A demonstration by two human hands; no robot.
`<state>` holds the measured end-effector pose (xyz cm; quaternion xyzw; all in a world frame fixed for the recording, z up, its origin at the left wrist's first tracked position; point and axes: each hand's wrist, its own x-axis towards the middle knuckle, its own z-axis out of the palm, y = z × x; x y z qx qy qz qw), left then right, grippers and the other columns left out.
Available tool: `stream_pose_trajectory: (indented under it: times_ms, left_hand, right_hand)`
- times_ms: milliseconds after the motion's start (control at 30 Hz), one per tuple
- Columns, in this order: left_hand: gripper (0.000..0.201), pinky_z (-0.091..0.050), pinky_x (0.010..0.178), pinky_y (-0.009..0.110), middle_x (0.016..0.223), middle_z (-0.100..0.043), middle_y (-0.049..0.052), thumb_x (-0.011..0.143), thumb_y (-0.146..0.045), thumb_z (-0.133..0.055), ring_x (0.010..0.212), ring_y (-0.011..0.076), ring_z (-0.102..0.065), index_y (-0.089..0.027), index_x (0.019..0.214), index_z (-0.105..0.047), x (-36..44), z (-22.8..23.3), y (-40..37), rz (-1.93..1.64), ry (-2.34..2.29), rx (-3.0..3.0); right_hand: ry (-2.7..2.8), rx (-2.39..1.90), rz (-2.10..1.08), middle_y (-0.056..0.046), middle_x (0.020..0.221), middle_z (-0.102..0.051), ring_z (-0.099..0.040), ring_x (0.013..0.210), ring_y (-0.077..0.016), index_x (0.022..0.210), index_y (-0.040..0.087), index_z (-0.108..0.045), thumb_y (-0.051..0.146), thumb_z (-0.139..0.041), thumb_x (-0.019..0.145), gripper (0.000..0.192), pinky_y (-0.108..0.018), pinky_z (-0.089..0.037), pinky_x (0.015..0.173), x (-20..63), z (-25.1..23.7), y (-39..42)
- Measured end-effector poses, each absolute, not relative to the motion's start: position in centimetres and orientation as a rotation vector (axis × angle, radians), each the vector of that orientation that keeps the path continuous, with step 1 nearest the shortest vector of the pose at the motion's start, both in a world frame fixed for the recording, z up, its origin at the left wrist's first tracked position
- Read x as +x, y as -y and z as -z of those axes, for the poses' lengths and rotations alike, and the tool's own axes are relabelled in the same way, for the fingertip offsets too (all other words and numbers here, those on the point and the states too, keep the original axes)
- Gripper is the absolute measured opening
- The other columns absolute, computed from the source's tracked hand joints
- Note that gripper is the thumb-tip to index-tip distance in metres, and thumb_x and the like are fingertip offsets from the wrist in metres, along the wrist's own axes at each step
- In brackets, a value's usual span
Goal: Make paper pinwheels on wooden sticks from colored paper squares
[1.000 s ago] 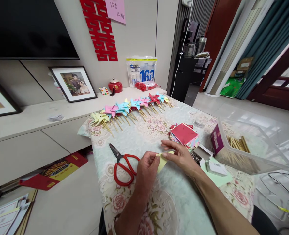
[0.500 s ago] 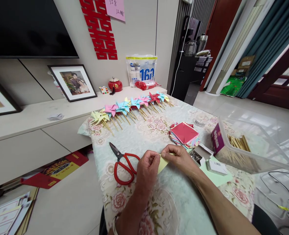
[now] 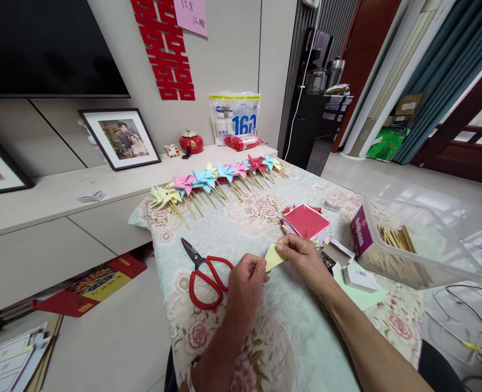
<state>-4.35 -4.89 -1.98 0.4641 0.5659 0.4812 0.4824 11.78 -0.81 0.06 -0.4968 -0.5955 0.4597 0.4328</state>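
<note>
Pinching yellow paper [image 3: 273, 258] from opposite sides, left fingers [image 3: 259, 267] and right fingers [image 3: 289, 247] are pressed together.

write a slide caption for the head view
Left hand and right hand pinch yellow paper beside red-handled scissors, pinwheels beyond.

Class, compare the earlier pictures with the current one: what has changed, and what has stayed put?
The right hand, fingers spread at first, now pinches the yellow paper, which shows slightly higher between the hands. The left hand still grips it; the scissors, pinwheels and paper stack have stayed put.
</note>
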Motion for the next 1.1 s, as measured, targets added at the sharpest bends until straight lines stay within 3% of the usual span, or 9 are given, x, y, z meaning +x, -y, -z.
stream_pose_trajectory:
  times_ms: [633, 833, 1100]
  left_hand:
    - [0.019, -0.046, 0.050, 0.024, 0.065, -0.073, 0.005, 0.075, -0.037, -0.066, 0.056, 0.0180, -0.067, -0.018, 0.072, -0.062, -4.22, 1.47, 4.73, -1.190, -1.402, 1.024]
    - [0.024, -0.048, 0.054, 0.024, 0.068, -0.074, 0.005, 0.073, -0.039, -0.072, 0.058, 0.0158, -0.066, -0.016, 0.074, -0.065, -4.25, 1.25, 4.69, -1.292, -1.236, 0.827]
    - [0.025, -0.053, 0.062, 0.027, 0.071, -0.075, 0.007, 0.069, -0.036, -0.077, 0.067, 0.0186, -0.070, -0.015, 0.075, -0.065, -3.86, 1.07, 4.98, -1.188, -1.125, 0.775]
  right_hand:
    - [1.461, -1.291, -1.147, 0.002, 0.057, -0.057, -0.049, 0.057, -0.0151, 0.069, 0.019, -0.065, 0.038, -0.068, 0.075, 0.020, -0.029, -0.035, 0.059, 12.16, 0.06, 0.56]
    - [1.358, -1.158, -1.305, 0.003, 0.064, -0.060, -0.054, 0.061, -0.0149, 0.081, 0.019, -0.067, 0.040, -0.073, 0.076, 0.023, -0.028, -0.039, 0.060, 11.63, -0.44, 0.93]
    - [1.404, -1.165, -1.315, 0.004, 0.059, -0.054, -0.044, 0.057, -0.0122, 0.064, 0.019, -0.057, 0.040, -0.073, 0.071, 0.027, -0.027, -0.032, 0.057, 11.44, -0.35, 0.86]
